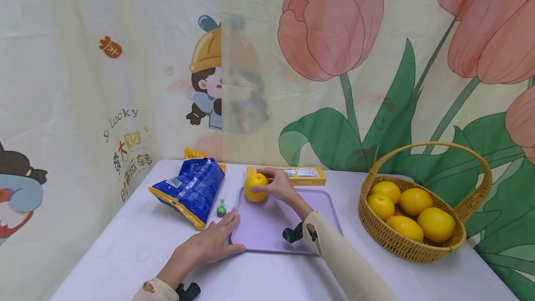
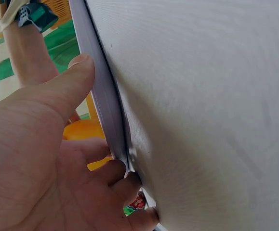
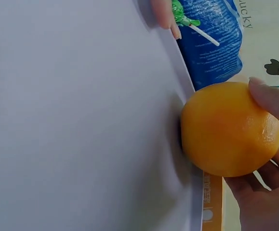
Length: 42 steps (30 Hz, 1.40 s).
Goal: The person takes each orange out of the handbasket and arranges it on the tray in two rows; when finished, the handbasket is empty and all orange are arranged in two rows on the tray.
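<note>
My right hand [image 1: 277,185] holds an orange [image 1: 256,187] between thumb and fingers, at the far left corner of a lilac tray [image 1: 276,231]. In the right wrist view, the orange [image 3: 231,129] hides part of the tray's rim. My left hand [image 1: 215,239] rests along the tray's left edge, thumb near the front corner. The left wrist view shows that thumb [image 2: 76,77] on the tray's side. Just beyond the left fingers lies a green-wrapped lollipop [image 1: 221,209], its white stick visible in the right wrist view.
A blue snack bag [image 1: 190,194] lies left of the tray, and a flat yellow box [image 1: 309,176] lies behind it. To the right stands a wicker basket [image 1: 411,250] with a tall handle, holding several oranges [image 1: 436,224]. A printed curtain [image 1: 259,82] hangs behind the table.
</note>
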{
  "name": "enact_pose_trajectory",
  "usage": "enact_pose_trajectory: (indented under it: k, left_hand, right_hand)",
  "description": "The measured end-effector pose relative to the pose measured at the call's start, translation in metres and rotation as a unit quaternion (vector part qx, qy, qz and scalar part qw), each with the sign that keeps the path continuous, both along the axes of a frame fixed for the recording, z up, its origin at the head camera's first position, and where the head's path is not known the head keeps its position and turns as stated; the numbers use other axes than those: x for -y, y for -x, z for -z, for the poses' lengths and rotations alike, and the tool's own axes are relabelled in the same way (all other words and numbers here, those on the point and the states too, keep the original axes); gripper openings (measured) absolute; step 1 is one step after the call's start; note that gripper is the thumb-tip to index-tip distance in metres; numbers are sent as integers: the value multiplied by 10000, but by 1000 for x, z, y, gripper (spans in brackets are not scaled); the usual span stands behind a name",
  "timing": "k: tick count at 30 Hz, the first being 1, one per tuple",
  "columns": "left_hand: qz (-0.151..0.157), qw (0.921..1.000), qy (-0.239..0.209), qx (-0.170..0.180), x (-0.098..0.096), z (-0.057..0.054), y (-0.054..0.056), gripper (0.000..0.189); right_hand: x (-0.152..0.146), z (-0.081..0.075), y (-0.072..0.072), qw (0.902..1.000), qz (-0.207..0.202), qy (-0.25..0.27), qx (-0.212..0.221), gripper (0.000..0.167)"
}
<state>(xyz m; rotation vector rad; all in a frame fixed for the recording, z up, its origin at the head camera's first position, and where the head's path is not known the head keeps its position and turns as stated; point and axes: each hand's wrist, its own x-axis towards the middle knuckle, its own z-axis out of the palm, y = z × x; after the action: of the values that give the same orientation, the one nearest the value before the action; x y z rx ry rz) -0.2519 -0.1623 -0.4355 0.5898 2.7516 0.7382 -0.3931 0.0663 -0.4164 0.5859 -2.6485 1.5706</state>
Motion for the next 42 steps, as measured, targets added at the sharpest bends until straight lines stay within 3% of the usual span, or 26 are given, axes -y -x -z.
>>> enact_pose_trajectory:
  k: [9, 18, 22, 29, 35, 39, 42]
  left_hand:
    - [-116, 9999, 115, 42, -9, -13, -4, 88]
    - [178, 9998, -11, 36, -8, 2, 4, 96]
    - [226, 9997, 50, -31, -11, 4, 5, 96]
    - [91, 9999, -76, -21, -18, -6, -3, 87]
    - [6, 10000, -21, -32, -18, -8, -4, 85]
    - [-146, 9999, 3, 42, -12, -9, -4, 86]
    - [-193, 9998, -40, 83, -6, -9, -5, 88]
  right_hand:
    - [-11, 5, -4, 9999, -134, -67, -82, 67]
    - [-21, 10, -8, 9995, -260, -77, -170, 73]
    - [-24, 13, -8, 9992, -282, -84, -258, 75]
    - [-33, 8, -13, 9993, -305, 143, -147, 80]
    - [-43, -13, -22, 9981, -124, 404, -459, 85]
    - [-48, -41, -38, 9950, -139, 361, -918, 88]
    - [-55, -67, -59, 9911, -467, 545, -1124, 87]
